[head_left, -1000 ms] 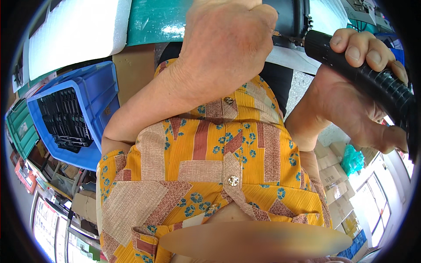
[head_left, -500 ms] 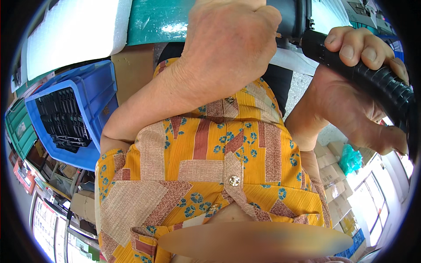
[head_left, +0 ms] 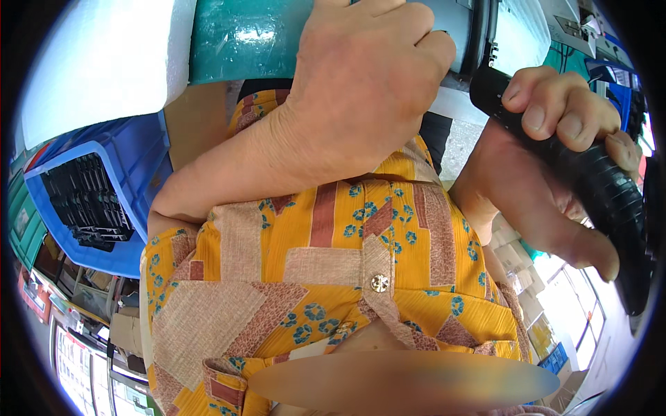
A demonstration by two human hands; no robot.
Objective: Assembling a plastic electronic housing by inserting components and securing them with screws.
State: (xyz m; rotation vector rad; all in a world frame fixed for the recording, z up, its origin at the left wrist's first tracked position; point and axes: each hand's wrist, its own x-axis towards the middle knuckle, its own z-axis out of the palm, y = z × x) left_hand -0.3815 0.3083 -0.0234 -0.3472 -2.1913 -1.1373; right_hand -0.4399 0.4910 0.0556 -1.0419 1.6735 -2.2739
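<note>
My left hand (head_left: 371,80) is at the upper middle with its fingers curled and its back toward me. The fingertips are hidden, so what they hold does not show. Right beside its knuckles lies a dark, smooth black part (head_left: 458,28) with a raised edge, cut off by the upper rim of the picture. At the right, my right hand (head_left: 555,159) is wrapped round a black cylindrical tool (head_left: 596,180) with a banded grip, shaped like an electric screwdriver. Its blunt end points up and left toward the black part, standing apart from my left hand.
A green work surface (head_left: 243,45) spans the top, next to a thick white foam block (head_left: 104,62). On the left, a blue crate (head_left: 142,194) holds several black slotted parts (head_left: 87,201). Cardboard boxes (head_left: 531,298) are stacked at the lower right.
My right hand has tilted the black tool and lowered its rear end. The view has shifted slightly, and my left hand appears a little lower and more to the right.
</note>
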